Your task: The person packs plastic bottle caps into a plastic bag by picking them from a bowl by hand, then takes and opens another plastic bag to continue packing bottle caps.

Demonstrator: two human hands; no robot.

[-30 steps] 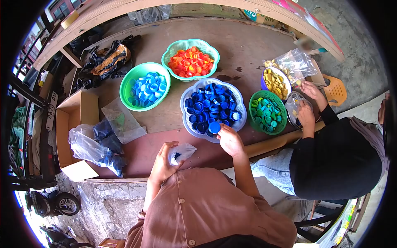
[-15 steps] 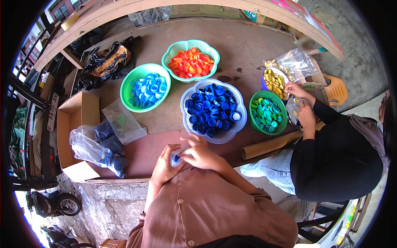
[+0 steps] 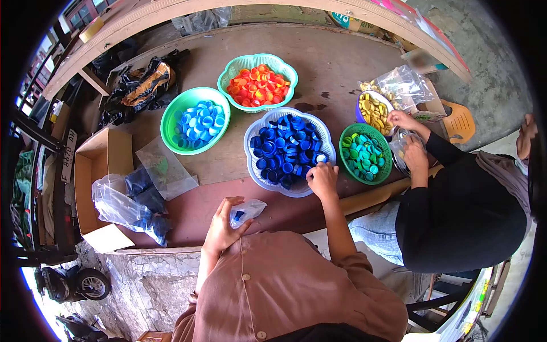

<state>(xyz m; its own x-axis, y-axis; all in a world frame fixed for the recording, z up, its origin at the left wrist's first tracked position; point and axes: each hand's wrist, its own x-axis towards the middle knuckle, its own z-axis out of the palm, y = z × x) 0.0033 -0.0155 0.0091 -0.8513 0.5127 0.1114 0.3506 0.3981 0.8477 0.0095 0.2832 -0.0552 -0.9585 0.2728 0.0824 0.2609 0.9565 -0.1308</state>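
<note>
My left hand [image 3: 221, 229] holds a small clear plastic bag [image 3: 253, 210] close to my shirt, at the table's front edge. A dark blue bottle cap [image 3: 239, 215] shows inside the bag. My right hand [image 3: 323, 180] is at the right front rim of a pale blue scalloped basket [image 3: 249, 149], filled with dark blue bottle caps [image 3: 285, 149]. Its fingers are drawn together among the caps, just below a cap with a whitish top [image 3: 321, 158]. What lies between those fingertips is hidden.
Nearby stand a green basin of light blue caps [image 3: 165, 126], a basket of orange caps [image 3: 228, 71] and a green basket of green caps [image 3: 343, 157]. A cardboard box [image 3: 85, 165] and plastic bags [image 3: 125, 199] lie left. At right, a co-worker's hands [image 3: 413, 151] handle yellow caps [image 3: 373, 111].
My right hand has left the small bag and moved up and right to the dark blue caps. The left hand still holds the bag, whose mouth now shows. The view has shifted slightly.
</note>
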